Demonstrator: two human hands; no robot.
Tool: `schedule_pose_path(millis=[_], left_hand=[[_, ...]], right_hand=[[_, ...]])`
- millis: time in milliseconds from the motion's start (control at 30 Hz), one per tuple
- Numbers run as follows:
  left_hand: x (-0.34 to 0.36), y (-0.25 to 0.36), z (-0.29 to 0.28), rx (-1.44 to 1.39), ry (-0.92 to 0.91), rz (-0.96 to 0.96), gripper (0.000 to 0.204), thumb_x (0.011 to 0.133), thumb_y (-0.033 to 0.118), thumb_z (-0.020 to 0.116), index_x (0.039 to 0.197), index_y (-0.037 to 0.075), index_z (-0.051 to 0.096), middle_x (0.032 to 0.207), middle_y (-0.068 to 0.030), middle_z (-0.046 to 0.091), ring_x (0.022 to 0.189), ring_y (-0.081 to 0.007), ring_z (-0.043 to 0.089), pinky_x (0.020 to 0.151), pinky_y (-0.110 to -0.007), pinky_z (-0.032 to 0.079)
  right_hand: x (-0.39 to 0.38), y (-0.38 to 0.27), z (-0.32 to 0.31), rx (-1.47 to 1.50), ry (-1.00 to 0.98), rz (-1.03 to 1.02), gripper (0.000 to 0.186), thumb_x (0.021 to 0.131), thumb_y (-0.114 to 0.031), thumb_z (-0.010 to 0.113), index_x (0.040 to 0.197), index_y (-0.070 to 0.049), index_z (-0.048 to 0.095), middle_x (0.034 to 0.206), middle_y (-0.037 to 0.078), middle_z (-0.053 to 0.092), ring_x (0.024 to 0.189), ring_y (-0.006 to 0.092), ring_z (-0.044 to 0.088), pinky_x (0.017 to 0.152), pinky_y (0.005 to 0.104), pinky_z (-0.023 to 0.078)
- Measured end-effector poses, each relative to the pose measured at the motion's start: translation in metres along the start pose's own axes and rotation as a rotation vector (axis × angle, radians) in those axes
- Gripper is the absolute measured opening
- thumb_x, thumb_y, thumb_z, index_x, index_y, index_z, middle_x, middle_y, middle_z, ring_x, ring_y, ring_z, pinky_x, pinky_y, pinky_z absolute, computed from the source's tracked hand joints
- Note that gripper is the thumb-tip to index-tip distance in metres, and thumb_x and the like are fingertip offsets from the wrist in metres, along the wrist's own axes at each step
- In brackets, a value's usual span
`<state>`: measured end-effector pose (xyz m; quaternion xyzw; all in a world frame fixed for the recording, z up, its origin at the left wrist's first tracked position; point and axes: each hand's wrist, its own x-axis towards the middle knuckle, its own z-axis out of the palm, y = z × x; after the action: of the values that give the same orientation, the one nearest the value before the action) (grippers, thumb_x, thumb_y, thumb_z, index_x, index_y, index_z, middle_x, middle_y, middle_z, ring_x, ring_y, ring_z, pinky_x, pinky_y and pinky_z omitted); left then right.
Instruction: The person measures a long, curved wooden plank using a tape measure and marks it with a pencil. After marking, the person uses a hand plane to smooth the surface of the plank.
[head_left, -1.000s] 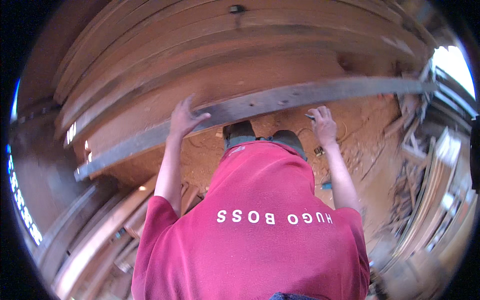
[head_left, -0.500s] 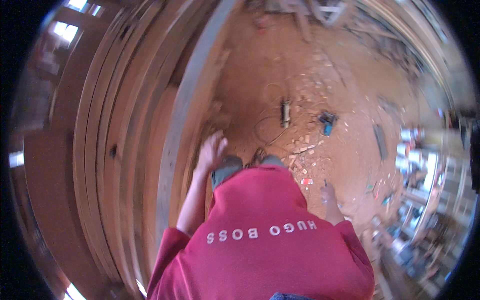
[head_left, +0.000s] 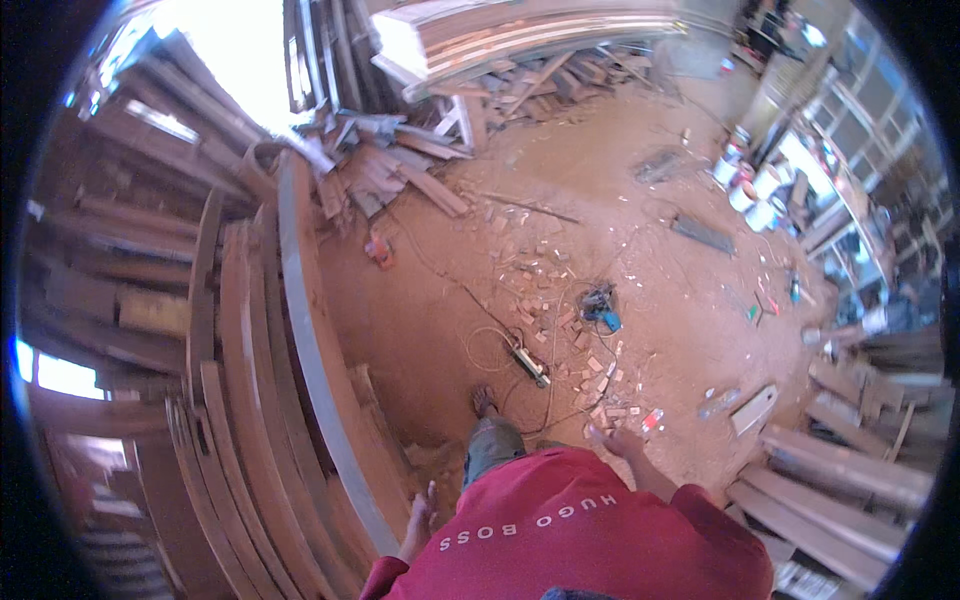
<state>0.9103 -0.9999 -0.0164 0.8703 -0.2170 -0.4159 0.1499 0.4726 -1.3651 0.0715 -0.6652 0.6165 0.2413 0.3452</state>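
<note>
On my feed the view had swung round: a second earlier the long grey-faced board (head_left: 328, 410) ran crosswise ahead of both hands, and now it lay along the left, at the edge of a stack of brown planks (head_left: 262, 380). The floor (head_left: 420, 330) filled the middle, and a bright opening (head_left: 235, 60) and a heap of scrap wood (head_left: 375, 175) had come in at upper left. Both hands sat lower in the frame than at the start.

I saw the left hand (head_left: 423, 510) beside the board's near end, fingers loosely extended and nothing visible in it; I couldn't tell whether it touched the wood. The right hand (head_left: 618, 440) was over the floor beside a red-and-white packet (head_left: 652, 419), near scattered wood offcuts (head_left: 595, 362). Earlier it had carried a small dark item, but I could no longer make that out, nor tell whether the fingers were closed on anything.

The red shirt (head_left: 560, 510) hid most of the legs from me; one bare foot (head_left: 484, 402) showed. The board's near end ran behind the left forearm, and the blue-and-black tool (head_left: 600, 308) was too small to identify.
</note>
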Motion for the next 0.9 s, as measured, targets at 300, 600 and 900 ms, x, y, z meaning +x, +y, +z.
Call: schedule_pose_path(millis=[300, 600, 900], left_hand=[[0.185, 0.117, -0.078, -0.020, -0.096, 0.184, 0.058, 0.098, 0.060, 0.047, 0.084, 0.006, 0.067, 0.068, -0.0052, 0.062, 0.061, -0.0168, 0.058, 0.051, -0.038, 0.044], [0.318, 0.290, -0.140, -0.460, -0.375, 0.217, 0.043, 0.102, 0.048, 0.049, 0.102, 0.008, 0.065, 0.075, 0.0003, 0.058, 0.061, -0.0104, 0.050, 0.051, -0.028, 0.043], [0.388, 0.368, -0.105, 0.059, -0.412, 0.641, 0.060, 0.099, 0.052, 0.048, 0.116, -0.003, 0.064, 0.098, -0.0154, 0.070, 0.091, -0.0296, 0.067, 0.079, -0.044, 0.053]], right_hand=[[0.036, -0.122, -0.107, 0.248, 0.601, -0.020, 0.079, 0.081, -0.080, 0.046, 0.086, -0.006, 0.074, 0.089, 0.019, 0.072, 0.086, 0.0362, 0.070, 0.080, 0.0464, 0.054], [0.027, -0.104, -0.060, 0.373, 0.308, 0.206, 0.082, 0.082, -0.081, 0.044, 0.122, -0.013, 0.065, 0.113, 0.021, 0.068, 0.101, 0.0378, 0.068, 0.088, 0.0496, 0.053], [0.048, -0.140, 0.018, -0.277, -0.324, -0.012, 0.028, 0.090, -0.021, 0.056, 0.107, -0.014, 0.076, 0.116, 0.015, 0.071, 0.101, 0.0296, 0.070, 0.084, 0.0535, 0.052]])
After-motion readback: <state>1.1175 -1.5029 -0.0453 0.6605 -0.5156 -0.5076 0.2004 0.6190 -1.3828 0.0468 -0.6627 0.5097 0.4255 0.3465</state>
